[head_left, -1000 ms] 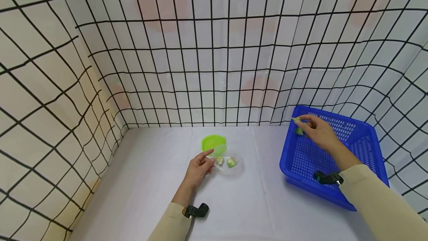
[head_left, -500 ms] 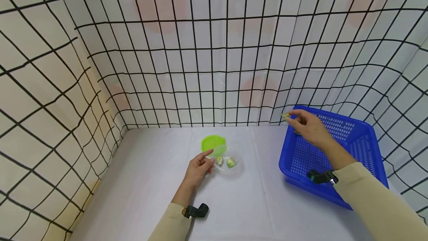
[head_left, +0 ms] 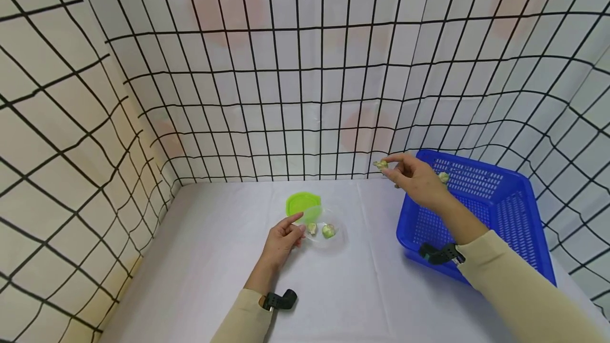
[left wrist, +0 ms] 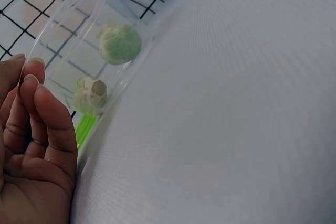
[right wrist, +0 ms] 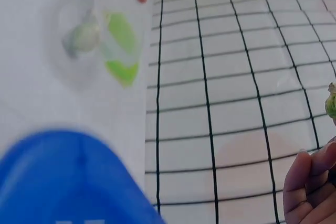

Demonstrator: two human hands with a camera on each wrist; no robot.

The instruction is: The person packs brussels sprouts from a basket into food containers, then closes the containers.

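My left hand [head_left: 282, 242] pinches the rim of a clear plastic container [left wrist: 58, 22] between thumb and fingertips. Inside the container are two Brussels sprouts, a rounder green one [left wrist: 121, 44] and one [left wrist: 92, 95] with its cut stem showing. My right hand [head_left: 416, 179], raised at the back left corner of the blue basket [head_left: 405, 237], pinches another Brussels sprout [head_left: 381, 164]. In the right wrist view only part of that sprout [right wrist: 331, 103] shows at the edge. A further Brussels sprout [head_left: 443, 177] is seen in the basket, just beyond the right hand.
A bright green lid [head_left: 300, 201] lies behind the container, partly seen through its clear wall. Black wire mesh [head_left: 305, 102] stands along the back and both sides of the white-covered table [head_left: 209, 258].
My right hand has moved left with the Brussels sprout, from over the basket to past its left edge. A sprout in the basket has come into sight. My left hand stays put.
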